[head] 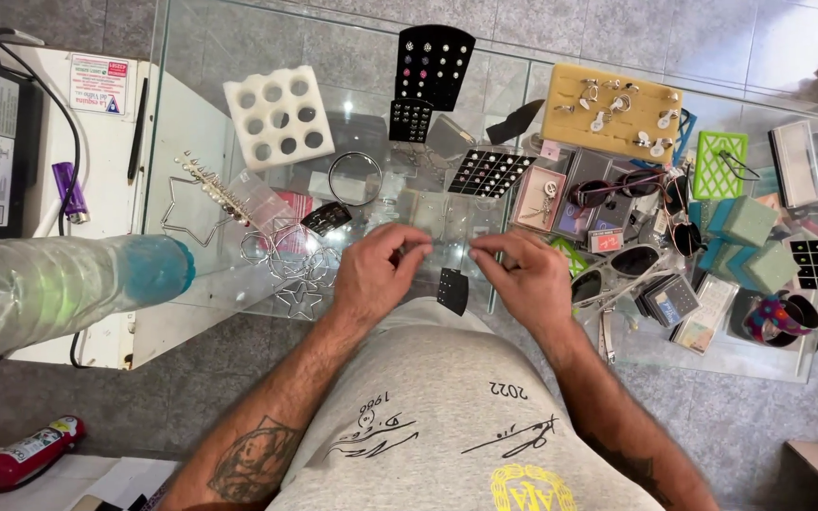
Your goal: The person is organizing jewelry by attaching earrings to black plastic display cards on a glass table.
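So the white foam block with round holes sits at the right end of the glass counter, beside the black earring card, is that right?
Not quite. The head view shows the white foam block with round holes at the left end of the glass counter, not the right. It does sit beside the black earring card, which stands just to its right.

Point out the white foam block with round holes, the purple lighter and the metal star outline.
White foam block point(278, 116), head view: top face between holes.
Purple lighter point(68, 186), head view: body.
Metal star outline point(178, 180), head view: upper wire edge.
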